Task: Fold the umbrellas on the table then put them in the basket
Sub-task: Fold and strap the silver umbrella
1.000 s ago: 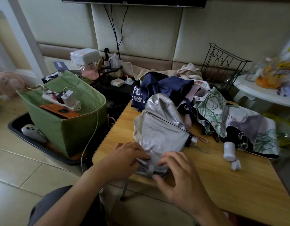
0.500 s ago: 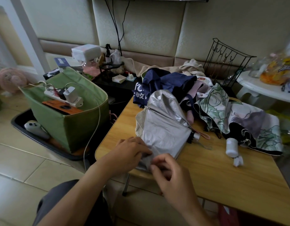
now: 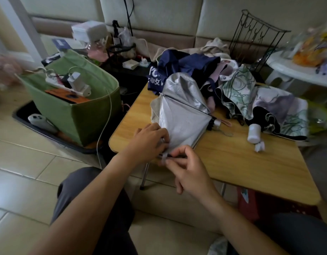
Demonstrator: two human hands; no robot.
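Note:
A silver umbrella (image 3: pixel 183 111) lies collapsed but loose on the wooden table (image 3: pixel 241 162), its ribs showing. My left hand (image 3: pixel 149 140) grips the bunched near end of its canopy at the table's front edge. My right hand (image 3: pixel 186 166) pinches the umbrella's small closing strap (image 3: pixel 164 158) right beside the left. Behind it lie a navy umbrella (image 3: pixel 184 65) and a floral green-and-purple umbrella (image 3: pixel 265 102) with a white handle (image 3: pixel 253 133). The green fabric basket (image 3: pixel 85 113) stands on the floor to the left.
The basket holds a power strip, a charger and an orange item, with a white cable (image 3: pixel 105 122) hanging over its side. It sits in a black tray (image 3: pixel 54 133) beside a phone (image 3: pixel 39 120). A black wire rack (image 3: pixel 254 35) and a white side table (image 3: pixel 297 72) stand at the back right.
Both hands slid to the umbrella's near tip at the table edge. The right hand went from lying on the canopy to pinching the strap. The view tilted down.

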